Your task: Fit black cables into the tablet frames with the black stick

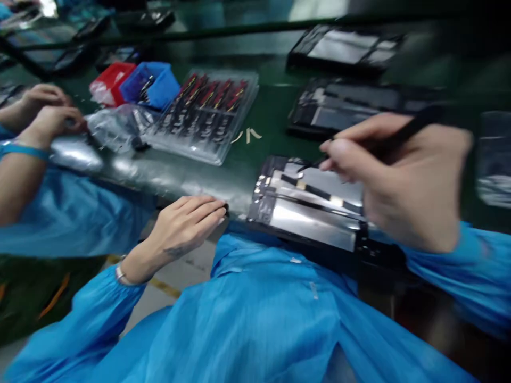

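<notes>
My right hand (415,181), blurred by motion, grips slim black tweezers (417,123) like a pen. The thin tip points down at the upper left part of an opened tablet-like device (315,221). Silver panels fill that device, and a black flex strip (315,190) with tan patches crosses its middle. To the left, my left hand (186,226) rests at the bench edge, its fingers pressed together. A small dark bit shows at those fingertips, too little to name. The device's right end is partly hidden behind my right hand.
Two more opened devices (343,103) (347,47) lie farther back. A clear tray (215,157) holds several red-and-black parts. Behind it stand a blue bin (170,80) and a red bin (114,80), near plastic bags (115,127). A co-worker's hands (51,114) are at the left.
</notes>
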{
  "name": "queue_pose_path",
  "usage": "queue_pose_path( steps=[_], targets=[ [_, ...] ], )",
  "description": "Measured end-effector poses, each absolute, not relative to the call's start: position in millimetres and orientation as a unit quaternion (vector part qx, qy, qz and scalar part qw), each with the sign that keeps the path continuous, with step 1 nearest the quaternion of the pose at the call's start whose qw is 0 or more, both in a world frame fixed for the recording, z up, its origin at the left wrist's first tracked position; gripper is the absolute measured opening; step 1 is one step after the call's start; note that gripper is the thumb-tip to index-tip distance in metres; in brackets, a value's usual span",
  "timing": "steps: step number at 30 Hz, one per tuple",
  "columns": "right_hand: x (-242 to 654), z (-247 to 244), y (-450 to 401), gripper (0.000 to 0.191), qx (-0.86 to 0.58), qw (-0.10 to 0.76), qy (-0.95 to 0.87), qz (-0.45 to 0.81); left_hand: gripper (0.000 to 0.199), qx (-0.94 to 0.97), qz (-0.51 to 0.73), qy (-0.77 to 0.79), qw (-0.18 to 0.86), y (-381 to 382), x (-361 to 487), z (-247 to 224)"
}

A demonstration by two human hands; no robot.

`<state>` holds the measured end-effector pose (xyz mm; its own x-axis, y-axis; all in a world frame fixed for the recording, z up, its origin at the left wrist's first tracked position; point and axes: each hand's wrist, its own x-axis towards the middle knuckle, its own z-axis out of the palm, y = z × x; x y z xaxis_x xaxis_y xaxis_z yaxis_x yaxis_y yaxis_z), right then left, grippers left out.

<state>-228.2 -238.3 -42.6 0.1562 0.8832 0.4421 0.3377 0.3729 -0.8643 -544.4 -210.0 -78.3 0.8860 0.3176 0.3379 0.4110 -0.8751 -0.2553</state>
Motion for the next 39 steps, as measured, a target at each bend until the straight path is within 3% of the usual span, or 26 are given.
queue_pose_path(
  steps=[9, 15, 19, 24, 28, 33, 39],
  targets=[
    [-228.6, -40.3, -228.8, 0.015, -0.494, 0.618, -0.552, 0.266, 0.021, -0.874, -0.296, -0.091, 0.375, -163.5, -408.7, -18.0],
    [-227.1, -44.7, -225.9, 0.018, -0.477, 0.618, -0.563, 0.271, 0.029, -0.864, -0.310, -0.087, 0.388, -153.0, -388.5, -21.8],
    [-221.3, -51.0, -216.1, 0.020, -0.475, 0.629, -0.569, 0.233, 0.028, -0.898, -0.344, -0.087, 0.261, -134.6, -390.8, -28.6],
    [-211.2, -52.5, -204.0, 0.024, -0.494, 0.576, -0.606, 0.237, 0.031, -0.886, -0.387, -0.169, -0.190, -120.9, -388.6, -24.5],
    [-210.1, -54.8, -206.0, 0.017, -0.502, 0.558, -0.621, 0.224, 0.032, -0.806, -0.399, -0.205, -0.387, -122.4, -384.3, -18.5],
    [-208.3, -57.9, -207.7, 0.015, -0.517, 0.566, -0.606, 0.212, 0.030, -0.763, -0.400, -0.226, -0.454, -121.5, -379.4, -22.3],
    [-206.0, -52.0, -209.6, 0.014, -0.545, 0.547, -0.612, 0.171, 0.029, -0.814, -0.383, -0.226, -0.375, -122.3, -388.9, -25.8]
  ],
)
